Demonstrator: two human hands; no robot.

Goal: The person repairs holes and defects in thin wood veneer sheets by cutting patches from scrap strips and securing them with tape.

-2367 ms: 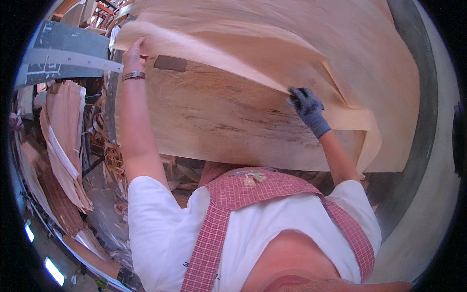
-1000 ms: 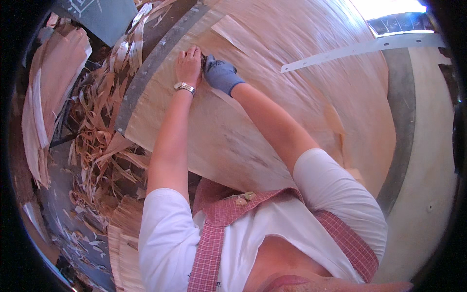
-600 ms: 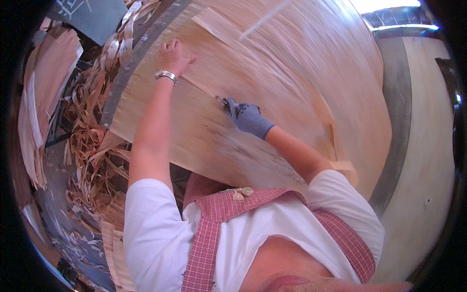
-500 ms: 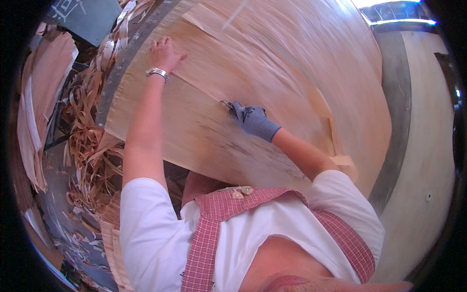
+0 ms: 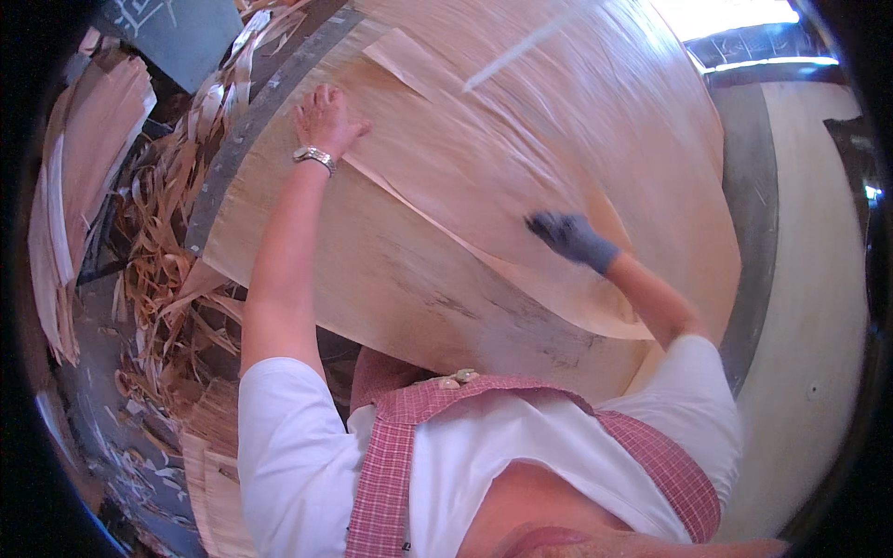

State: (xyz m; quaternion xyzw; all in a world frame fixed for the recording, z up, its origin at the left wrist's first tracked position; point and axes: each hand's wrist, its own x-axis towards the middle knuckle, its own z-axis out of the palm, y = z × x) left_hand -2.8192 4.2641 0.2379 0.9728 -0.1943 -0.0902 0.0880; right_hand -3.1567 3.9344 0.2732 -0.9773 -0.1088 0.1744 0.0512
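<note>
My left hand (image 5: 327,119), bare and wearing a metal watch (image 5: 314,159), lies flat with fingers spread on a thin wood veneer sheet (image 5: 446,177). That sheet's near edge runs from below this hand down to the right, curving and slightly lifted. Under it is another veneer sheet (image 5: 372,251) with dark streaks. Over the upper sheet, to the right, is my right hand (image 5: 572,237) in a grey-blue glove. Its fingers are curled together and slightly blurred; what they hold cannot be made out now.
Torn veneer strips (image 5: 172,251) heap up on the left. Broken veneer pieces (image 5: 88,177) lean at the far left near a grey-green panel (image 5: 181,37). A dark edge band (image 5: 237,139) borders the sheets. To the right is a pale board (image 5: 809,279).
My right hand has moved right, away from the sheet's edge, where a small metal tip showed at its fingers. The upper sheet's edge now curves loose. My left hand stays on the veneer.
</note>
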